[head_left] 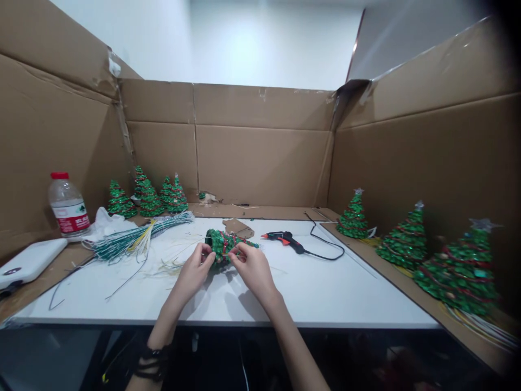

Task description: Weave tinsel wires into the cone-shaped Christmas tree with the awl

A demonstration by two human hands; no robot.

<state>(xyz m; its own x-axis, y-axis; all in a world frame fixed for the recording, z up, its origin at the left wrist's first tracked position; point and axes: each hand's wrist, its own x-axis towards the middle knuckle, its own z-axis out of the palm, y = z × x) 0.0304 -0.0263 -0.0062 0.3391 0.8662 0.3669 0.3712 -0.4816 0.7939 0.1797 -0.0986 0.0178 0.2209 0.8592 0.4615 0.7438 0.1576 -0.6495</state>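
Note:
A small green Christmas tree (220, 241) with red garland lies on its side above the white tabletop, its base to the left and its tip to the right. My left hand (197, 266) is closed at the base end, thumb and fingers pinched against the tree's near side. At the middle of the tree, my right hand (248, 263) pinches a thin yellowish strand (225, 254) that runs across the branches. The fingertips partly cover both the strand and the tree's lower side.
A black and orange glue gun (285, 239) lies right of the tree, its cable curling behind. On the left are a bundle of green and yellow wires (126, 241), a bottle (69, 209) and a white power bank (32, 263). More trees (402, 241) line the cardboard walls (260, 163).

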